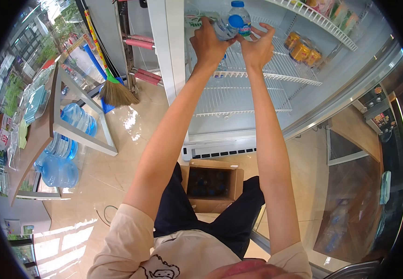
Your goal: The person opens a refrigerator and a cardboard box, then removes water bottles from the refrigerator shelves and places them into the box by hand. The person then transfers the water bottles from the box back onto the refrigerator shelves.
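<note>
Both my hands are inside the open fridge, at a white wire shelf. My left hand is closed around a clear plastic water bottle, tilted so its blue cap faces me. Close beside it, my right hand has its thumb and fingers curled at a second water bottle, which has a blue cap and a blue label and stands upright. The fingers partly hide both bottles, so the exact contact is hard to see. Between my legs an open cardboard box holds several dark-looking bottles with blue caps.
Yellow cans stand on the shelf to the right, below a rack of packets. Another bottle shows lower down. To the left are a table, large water jugs and a broom. The glass door is at right.
</note>
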Action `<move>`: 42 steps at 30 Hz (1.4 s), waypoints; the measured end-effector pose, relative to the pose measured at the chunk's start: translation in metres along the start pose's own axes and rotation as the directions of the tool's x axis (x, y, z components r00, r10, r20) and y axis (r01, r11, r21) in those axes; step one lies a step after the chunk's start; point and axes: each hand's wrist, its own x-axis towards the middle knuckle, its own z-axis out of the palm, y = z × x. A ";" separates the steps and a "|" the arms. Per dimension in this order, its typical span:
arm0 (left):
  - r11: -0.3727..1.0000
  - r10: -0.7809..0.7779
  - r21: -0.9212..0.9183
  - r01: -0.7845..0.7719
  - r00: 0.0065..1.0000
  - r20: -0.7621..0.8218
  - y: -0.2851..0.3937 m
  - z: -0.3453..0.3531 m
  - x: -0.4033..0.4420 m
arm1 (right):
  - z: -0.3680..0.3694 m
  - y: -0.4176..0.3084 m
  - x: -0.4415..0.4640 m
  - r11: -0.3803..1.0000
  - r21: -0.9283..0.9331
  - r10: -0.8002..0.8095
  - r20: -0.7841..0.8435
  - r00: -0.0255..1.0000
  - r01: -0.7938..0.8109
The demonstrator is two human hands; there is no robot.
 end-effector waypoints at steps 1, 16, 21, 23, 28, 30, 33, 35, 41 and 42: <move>1.000 0.008 0.000 -0.008 1.000 0.008 0.000 0.000 0.000 | -0.004 -0.005 0.002 0.996 -0.086 -0.021 0.039 0.999 0.024; 0.970 0.055 -0.238 -0.055 0.998 -0.007 0.006 -0.028 -0.030 | -0.017 0.052 -0.003 0.993 0.066 -0.114 0.203 0.972 0.103; 0.947 -0.035 -0.322 0.021 0.999 -0.037 0.010 -0.034 -0.033 | -0.024 0.048 -0.001 0.974 0.185 0.054 0.374 0.926 -0.132; 0.970 0.030 -0.240 -0.040 0.998 -0.047 0.006 -0.032 -0.034 | -0.029 0.038 0.000 0.954 0.242 0.070 0.388 0.919 -0.175; 0.970 0.234 -0.084 -0.229 0.971 0.046 0.012 -0.028 -0.037 | -0.037 0.046 0.018 0.973 0.094 0.106 0.628 0.771 -0.210; 0.956 0.293 -0.004 -0.294 0.950 0.105 0.014 -0.027 -0.038 | -0.037 0.047 0.010 0.970 0.113 0.114 0.576 0.810 -0.217; 0.935 0.341 0.050 -0.350 0.930 0.135 0.014 -0.026 -0.041 | -0.039 0.048 0.007 0.923 0.322 -0.026 0.601 0.799 -0.213; 0.930 0.353 0.059 -0.362 0.927 0.124 0.015 -0.027 -0.041 | -0.039 0.048 0.007 0.918 0.334 -0.029 0.597 0.802 -0.215; 0.930 0.344 0.078 -0.358 0.927 0.147 0.014 -0.025 -0.041 | -0.028 0.068 0.008 0.948 0.295 -0.064 0.546 0.835 -0.121; 0.937 0.323 0.078 -0.341 0.930 0.175 0.015 -0.025 -0.042 | -0.028 0.070 0.008 0.952 0.287 -0.067 0.536 0.841 -0.107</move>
